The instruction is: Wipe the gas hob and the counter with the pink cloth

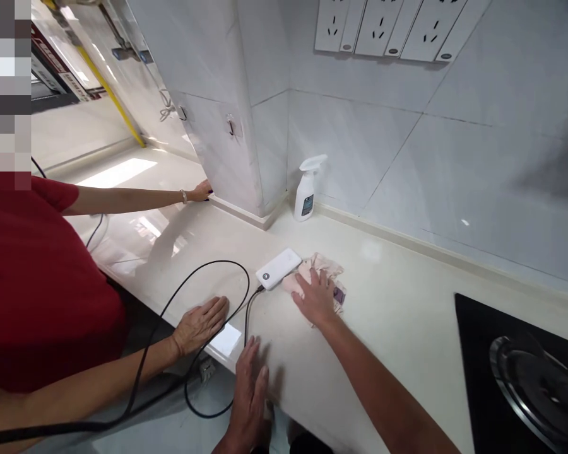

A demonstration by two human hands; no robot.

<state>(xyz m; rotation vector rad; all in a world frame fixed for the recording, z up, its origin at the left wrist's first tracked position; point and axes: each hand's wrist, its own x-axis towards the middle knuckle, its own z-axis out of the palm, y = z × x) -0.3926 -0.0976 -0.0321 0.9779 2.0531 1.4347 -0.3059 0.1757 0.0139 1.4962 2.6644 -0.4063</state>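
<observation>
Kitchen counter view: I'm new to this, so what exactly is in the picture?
countertop: one, cream, along the tiled wall
spray bottle: one, white, upright by the wall
wall sockets: three, white, high on the wall
power bank: one, white, on the counter
cloth: one, pinkish, crumpled beside the power bank
cable: one, black, looping over the counter's edge
hob: one, black, right end of the counter
co-worker: one, red shirt, left side
left hand: one, at the counter's front edge
right hand: one, resting on the cloth
</observation>
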